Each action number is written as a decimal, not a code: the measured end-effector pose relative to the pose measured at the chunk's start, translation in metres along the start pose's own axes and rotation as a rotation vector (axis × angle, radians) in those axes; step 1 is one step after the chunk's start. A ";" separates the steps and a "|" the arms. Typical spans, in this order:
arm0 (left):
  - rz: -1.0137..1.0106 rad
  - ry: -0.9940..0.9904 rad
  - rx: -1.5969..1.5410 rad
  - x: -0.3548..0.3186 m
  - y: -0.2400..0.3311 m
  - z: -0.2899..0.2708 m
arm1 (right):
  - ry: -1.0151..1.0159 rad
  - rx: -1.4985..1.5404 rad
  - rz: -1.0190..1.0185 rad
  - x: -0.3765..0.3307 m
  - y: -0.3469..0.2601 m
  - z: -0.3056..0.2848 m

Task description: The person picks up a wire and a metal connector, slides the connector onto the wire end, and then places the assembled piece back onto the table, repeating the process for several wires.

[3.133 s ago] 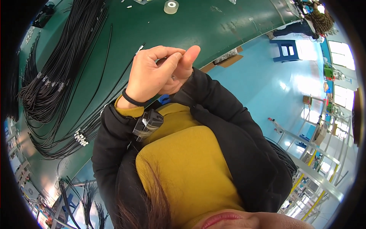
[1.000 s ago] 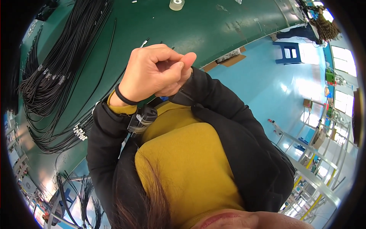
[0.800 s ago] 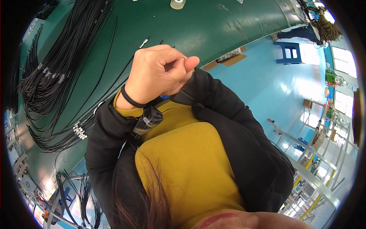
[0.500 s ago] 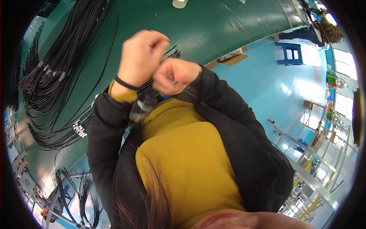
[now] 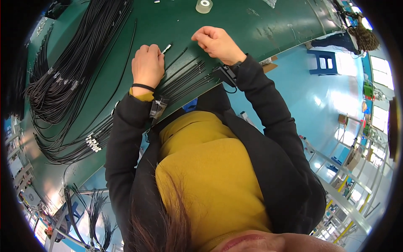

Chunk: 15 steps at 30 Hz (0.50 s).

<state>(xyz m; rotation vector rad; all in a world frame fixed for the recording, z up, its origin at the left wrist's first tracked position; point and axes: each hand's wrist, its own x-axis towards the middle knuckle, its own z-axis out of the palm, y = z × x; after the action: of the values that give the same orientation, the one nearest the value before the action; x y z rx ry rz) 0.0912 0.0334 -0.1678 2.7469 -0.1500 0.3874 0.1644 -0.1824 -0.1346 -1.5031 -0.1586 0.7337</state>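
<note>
My left hand [image 5: 147, 66] rests low over the green bench, its fingers curled round a thin cable. The cable's light-coloured tip [image 5: 167, 48] sticks out past the thumb. To the right and a little farther off, my right hand [image 5: 218, 45] is raised with thumb and forefinger drawn together. Whatever those fingertips may hold is too small to make out. Between the hands, several thin black cables [image 5: 180, 82] lie side by side along the bench's near edge, their ends towards my right wrist. One cable end reaches out farther than the others.
A thick bundle of black cables [image 5: 86, 54] spreads over the left side of the bench [image 5: 235, 21]. White connectors [image 5: 93, 143] end another group nearer me. A tape roll [image 5: 204, 6] stands at the far side. Beyond the right edge are a blue stool [image 5: 322, 63] and another person.
My hands were close together and blurred, and have come apart. The left has gone down to the bench; the right has moved away to the right and farther off.
</note>
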 end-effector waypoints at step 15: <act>-0.236 0.101 -0.706 -0.005 0.034 -0.020 | -0.048 -0.579 -0.478 0.008 -0.002 0.033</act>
<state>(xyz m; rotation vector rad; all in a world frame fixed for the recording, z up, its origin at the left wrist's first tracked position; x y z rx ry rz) 0.0762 0.0093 -0.1395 2.0159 0.0588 0.3271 0.1538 -0.1498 -0.1320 -1.8918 -0.7920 0.3438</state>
